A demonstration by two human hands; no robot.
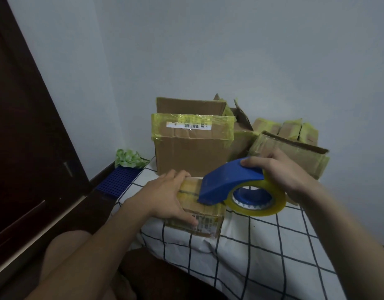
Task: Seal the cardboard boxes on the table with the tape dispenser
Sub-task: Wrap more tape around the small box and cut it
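Blue plastic dispenser (227, 180), tape-glossed cardboard box (208, 216)

You get a dim, flat picture with a cool grey cast. The light is soft and even, and you cannot tell where it comes from. Shadows are faint: a weak one lies under the small box (208, 224) on the cloth (273, 256). The door (24, 126) at left sinks almost to black. The tape roll (260, 211) and dispenser (230, 176) carry only a dull sheen. Your wide lens bows the door edge and the cloth's grid lines near the borders. The left hand (165, 198) looks soft, and box labels are too smeared to read.
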